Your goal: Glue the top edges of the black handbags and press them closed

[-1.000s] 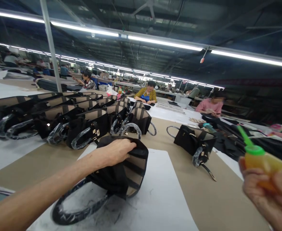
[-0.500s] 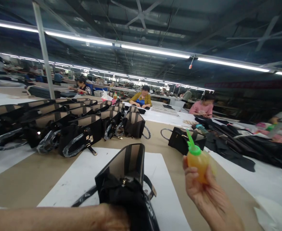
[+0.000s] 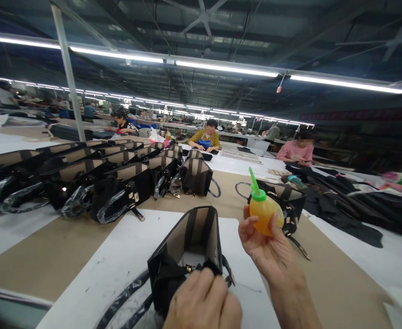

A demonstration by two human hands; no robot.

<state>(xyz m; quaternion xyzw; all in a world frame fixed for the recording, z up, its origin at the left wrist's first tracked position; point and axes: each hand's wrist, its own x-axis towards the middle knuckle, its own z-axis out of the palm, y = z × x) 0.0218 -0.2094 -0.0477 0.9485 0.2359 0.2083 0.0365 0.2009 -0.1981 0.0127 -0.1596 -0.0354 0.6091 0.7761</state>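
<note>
An open black handbag (image 3: 163,265) with a beige lining stands upright in front of me on a white sheet. My left hand (image 3: 203,301) is closed at its near side, knuckles up, by the small gold clasp (image 3: 188,268); the fingertips are hidden. Held up to the right of the bag is a rounded squeeze bottle (image 3: 264,214) of yellow-orange liquid, with a green cap and spout pointing up. The fingers and thumb of my right hand (image 3: 264,242) are wrapped round it. The bag's plastic-wrapped handle (image 3: 125,292) hangs down to the left.
Several similar black handbags (image 3: 122,187) stand in rows at the left. Another handbag (image 3: 293,198) is behind the bottle. Dark fabric pieces (image 3: 341,219) lie at the right. Across the table sit a person in yellow (image 3: 204,139) and a person in pink (image 3: 295,151).
My left hand has moved from the bag's lower front up to its near top edge. The bottle in my right hand has shifted left, nearer the bag. The view has turned slightly.
</note>
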